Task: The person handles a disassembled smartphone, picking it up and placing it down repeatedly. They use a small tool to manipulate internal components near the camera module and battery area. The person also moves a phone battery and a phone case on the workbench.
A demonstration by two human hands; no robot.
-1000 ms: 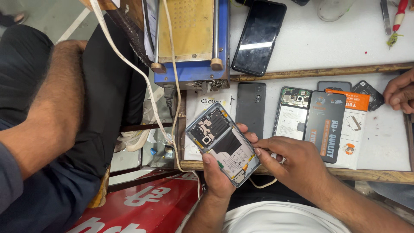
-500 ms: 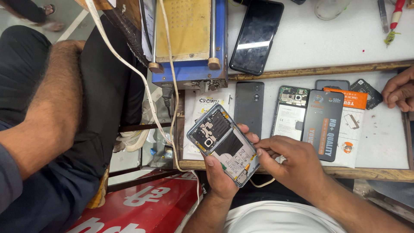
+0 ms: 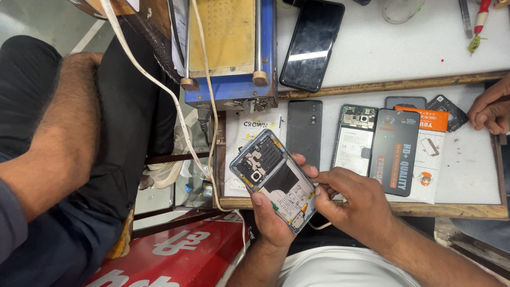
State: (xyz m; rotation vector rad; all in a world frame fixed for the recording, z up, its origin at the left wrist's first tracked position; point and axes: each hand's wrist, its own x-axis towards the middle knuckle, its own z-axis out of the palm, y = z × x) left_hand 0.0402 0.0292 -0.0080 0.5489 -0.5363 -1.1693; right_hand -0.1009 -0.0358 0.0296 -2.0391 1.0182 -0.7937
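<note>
My left hand grips an opened phone from below, its back cover off so the circuit board and battery area show. The phone is tilted, camera end up and to the left. My right hand rests against the phone's right edge, with fingertips pinched on its lower right side. Whether a small tool is in those fingers is hidden.
On the white table lie a black back cover, another opened phone, a dark screen package, a black phone and a blue-framed heating plate. Another person's hand rests at the right edge; a seated person's arm is at left.
The phone and both my hands stay nearly in place; the phone has tilted slightly and the view has shifted a little.
</note>
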